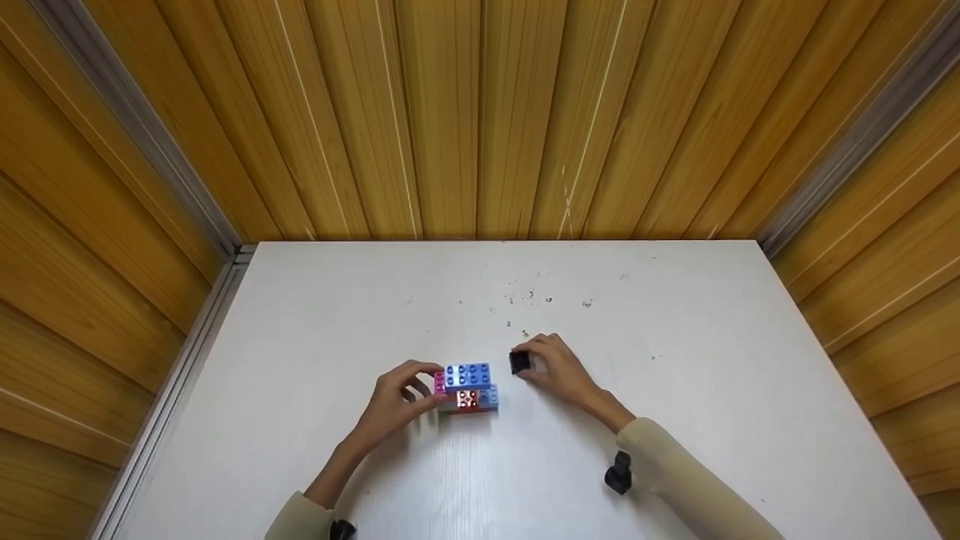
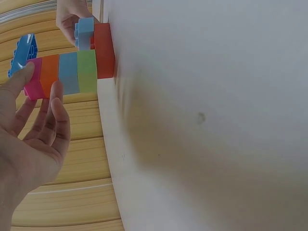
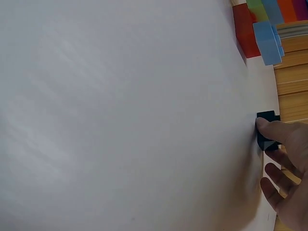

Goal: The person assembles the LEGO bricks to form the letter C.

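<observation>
A stack of toy building bricks stands on the table in front of me. In the left wrist view a red brick forms its base, with green, light blue, orange and pink bricks rising from one end. A blue brick lies across the top. My left hand pinches the pink brick between thumb and fingers. On the base's other end sits a light blue brick. To the right of the stack, my right hand pinches a small black brick close over the table.
The white table bears dark specks and scuffs beyond my hands. Wooden plank walls stand at the back and both sides. A black wrist-worn device shows below the right sleeve.
</observation>
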A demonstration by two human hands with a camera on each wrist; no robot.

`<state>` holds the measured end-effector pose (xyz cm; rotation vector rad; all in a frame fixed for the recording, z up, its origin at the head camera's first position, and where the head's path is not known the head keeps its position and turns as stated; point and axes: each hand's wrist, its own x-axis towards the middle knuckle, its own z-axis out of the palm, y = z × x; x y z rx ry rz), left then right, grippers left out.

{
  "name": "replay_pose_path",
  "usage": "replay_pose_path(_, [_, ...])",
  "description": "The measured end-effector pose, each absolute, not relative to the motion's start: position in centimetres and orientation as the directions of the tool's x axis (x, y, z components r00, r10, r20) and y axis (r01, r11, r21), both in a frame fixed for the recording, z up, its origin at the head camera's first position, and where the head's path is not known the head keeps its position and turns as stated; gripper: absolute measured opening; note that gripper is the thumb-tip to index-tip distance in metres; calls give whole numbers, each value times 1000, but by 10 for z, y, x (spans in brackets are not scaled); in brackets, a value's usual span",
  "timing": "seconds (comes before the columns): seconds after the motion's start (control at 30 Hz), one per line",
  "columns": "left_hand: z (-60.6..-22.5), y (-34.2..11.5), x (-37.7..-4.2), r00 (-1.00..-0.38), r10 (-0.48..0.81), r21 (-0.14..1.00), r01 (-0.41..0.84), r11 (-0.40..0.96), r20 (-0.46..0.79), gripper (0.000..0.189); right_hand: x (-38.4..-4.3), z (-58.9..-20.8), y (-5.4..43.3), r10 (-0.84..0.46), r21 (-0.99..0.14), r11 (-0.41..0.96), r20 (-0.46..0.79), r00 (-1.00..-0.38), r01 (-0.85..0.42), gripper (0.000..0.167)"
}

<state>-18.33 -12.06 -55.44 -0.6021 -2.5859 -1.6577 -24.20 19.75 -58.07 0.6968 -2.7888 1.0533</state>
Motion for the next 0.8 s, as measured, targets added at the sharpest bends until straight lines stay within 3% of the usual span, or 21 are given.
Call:
replay_pose_path(0.37, [-552, -123, -187, -911, 332, 859, 363, 360, 246, 38, -222, -579, 207, -386, -592, 688, 191, -902, -420, 38])
replay_pose_path(0.8, [-539, -115, -188, -890, 352, 786, 432, 443, 292, 49, -210, -565, 208, -393, -601, 683, 175, -903, -414, 38])
